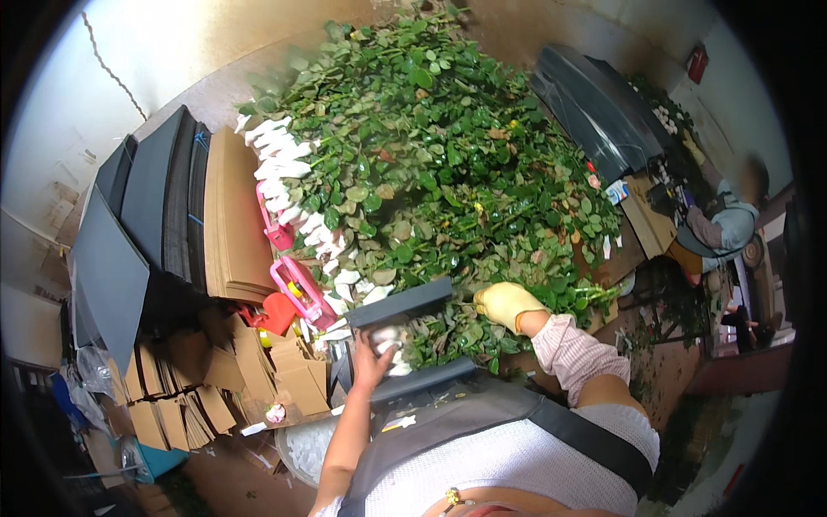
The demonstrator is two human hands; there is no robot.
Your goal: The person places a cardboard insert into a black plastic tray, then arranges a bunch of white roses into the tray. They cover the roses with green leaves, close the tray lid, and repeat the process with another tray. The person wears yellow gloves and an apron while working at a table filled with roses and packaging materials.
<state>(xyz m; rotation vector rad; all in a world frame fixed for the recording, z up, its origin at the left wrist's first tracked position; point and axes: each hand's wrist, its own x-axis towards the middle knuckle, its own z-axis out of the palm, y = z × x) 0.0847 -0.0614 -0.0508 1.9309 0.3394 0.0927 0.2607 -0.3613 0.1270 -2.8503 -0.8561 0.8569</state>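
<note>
- Closest, at the lower edge, a dark apron point(457, 418) covers the person's white knit top point(517, 457).
- Just ahead, two dark grey panels, a nearer one point(422, 380) and a farther one point(401, 302), stand roughly parallel, with a batch of leafy stems point(469, 336) lying between them, white-covered heads point(396, 349) toward the left.
- The bare left hand point(371, 362) rests against those heads at the panels' left end, fingers partly bent (I cannot tell whether it grips any).
- The right hand point(510, 308), in a yellow glove below a striped cuff point(573, 353), lies over the foliage near the farther panel's right end; its fingers look curled, but I cannot tell what, if anything, they grasp.
- Left of the left hand are a pink plastic holder point(312, 308) and many folded brown cardboard pieces point(250, 358).
- Beyond the panels spreads a large green heap point(422, 164), with white-covered heads along its left side.
- Farther left, brown sheets point(233, 220) stand beside dark boards point(155, 194).
- At far right, another person point(732, 220) is near a red cylinder point(697, 63) on the wall.
</note>
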